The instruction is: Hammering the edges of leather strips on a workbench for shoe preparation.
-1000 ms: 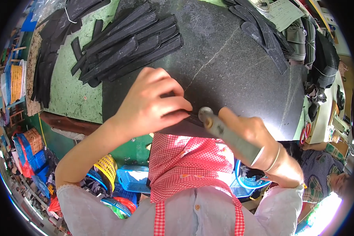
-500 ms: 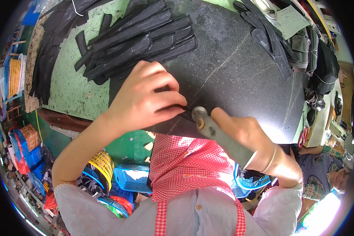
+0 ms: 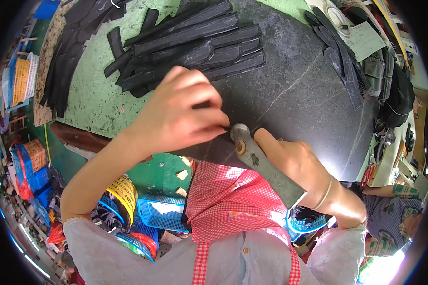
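My right hand (image 3: 295,164) is wrapped round a hammer (image 3: 268,171) with a thick grey metal head; the end of its wooden handle shows in the head. The hammer's round face sits right by the fingertips of my left hand (image 3: 180,114). Those fingers are closed in a pinch, a little blurred, over what looks like the end of a black strip, mostly hidden beneath them. Both hands are above the front part of a dark stone slab (image 3: 295,102). Just beyond my left hand lies a pile of black strips (image 3: 185,35), some with rounded ends.
More black strips (image 3: 66,66) lie at the left on the green tabletop (image 3: 92,90), and others (image 3: 340,57) at the far right beside a paper note (image 3: 364,40) and dark bundles. Blue baskets (image 3: 159,211) stand below the table edge. A co-worker (image 3: 390,209) is at the right.
The view has shifted slightly, so the pile of strips appears further right. The hammer's head has tilted a little, and my left fingers stay pinched beside it.
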{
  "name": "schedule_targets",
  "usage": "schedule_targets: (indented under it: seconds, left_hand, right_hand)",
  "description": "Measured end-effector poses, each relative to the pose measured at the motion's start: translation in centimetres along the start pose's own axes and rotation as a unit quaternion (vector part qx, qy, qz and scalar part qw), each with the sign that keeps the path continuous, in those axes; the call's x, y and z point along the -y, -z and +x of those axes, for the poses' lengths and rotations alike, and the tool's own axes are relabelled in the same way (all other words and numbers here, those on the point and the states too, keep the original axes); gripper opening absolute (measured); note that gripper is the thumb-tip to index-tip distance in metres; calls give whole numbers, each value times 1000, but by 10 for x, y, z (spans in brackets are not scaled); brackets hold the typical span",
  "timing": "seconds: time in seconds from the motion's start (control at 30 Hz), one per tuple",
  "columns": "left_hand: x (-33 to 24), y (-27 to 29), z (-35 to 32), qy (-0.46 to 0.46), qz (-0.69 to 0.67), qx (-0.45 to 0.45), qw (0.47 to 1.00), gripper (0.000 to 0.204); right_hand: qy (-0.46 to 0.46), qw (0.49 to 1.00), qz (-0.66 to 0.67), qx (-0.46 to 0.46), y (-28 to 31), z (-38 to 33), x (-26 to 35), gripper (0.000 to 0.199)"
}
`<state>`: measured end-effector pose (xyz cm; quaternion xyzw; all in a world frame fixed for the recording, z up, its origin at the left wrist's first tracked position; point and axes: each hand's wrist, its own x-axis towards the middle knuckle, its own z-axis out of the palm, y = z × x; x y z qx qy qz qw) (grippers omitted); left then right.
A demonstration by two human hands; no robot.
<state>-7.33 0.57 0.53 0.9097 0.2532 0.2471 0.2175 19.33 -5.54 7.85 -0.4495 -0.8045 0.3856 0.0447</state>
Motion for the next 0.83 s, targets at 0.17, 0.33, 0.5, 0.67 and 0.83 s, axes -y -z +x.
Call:
schedule_targets:
  seconds: [0.17,0.33,0.5,0.67,0.83]
  left_hand:
    - [3,2,-13,-77,104,-63,990,34]
    - [15,14,-19,-28,50,-37,998,36]
    - [15,13,-22,-68,92,-72,991,37]
    - [23,15,-34,-109,164,-83,977,34]
    - [25,22,-48,-104,172,-70,977,31]
  right_hand:
    - [3,1000,23,-7,7,12,10,25]
    - [-17,998,40,50,8,23,12,26]
    - [14,1000,18,11,-3,27,16,20]
    - [23,999,-28,24,5,39,24,18]
    - [-3,999,-42,27,-15,44,26,24]
